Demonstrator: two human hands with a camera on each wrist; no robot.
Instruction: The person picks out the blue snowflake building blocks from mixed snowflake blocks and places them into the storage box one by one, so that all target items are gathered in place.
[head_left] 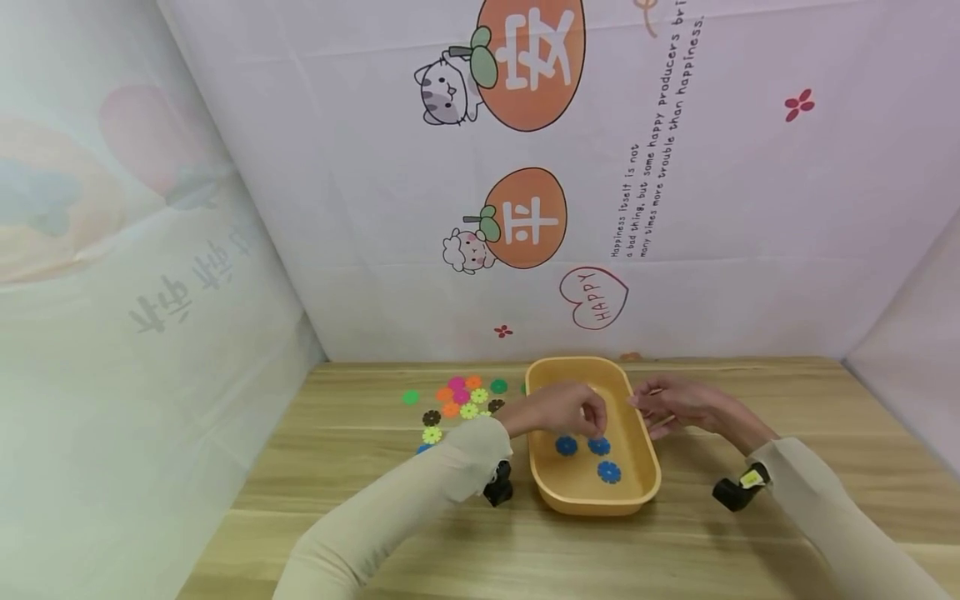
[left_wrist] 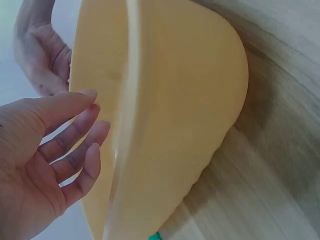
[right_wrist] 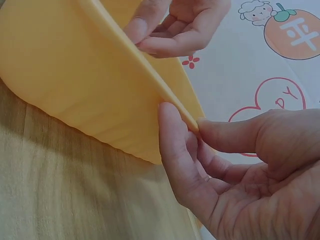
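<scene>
Left sleeve (head_left: 405,500) lay outside the tub (head_left: 588,507), L grip (head_left: 566,408) curled loosely, near blue discs (head_left: 609,472), so R grip (head_left: 678,404), pinching the rim (head_left: 653,460), needed to hold steady.

On the sheet (head_left: 360,208), a heart (head_left: 594,297) reads "HAPPY"; above it, the lower persimmon (head_left: 527,218) reads "平", the upper persimmon (head_left: 532,67) "安", lettering (head_left: 651,167) "Happiness itself is not".

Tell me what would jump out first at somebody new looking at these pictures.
Probably the yellow tub at mid-table, with three blue discs on its floor, the left grip reaching in over them and the right grip holding its right rim. Next, the scatter of bright green, pink, orange and dark discs on the table left of the tub. Behind, big orange fruit drawings stand out on the white backdrop.
</scene>
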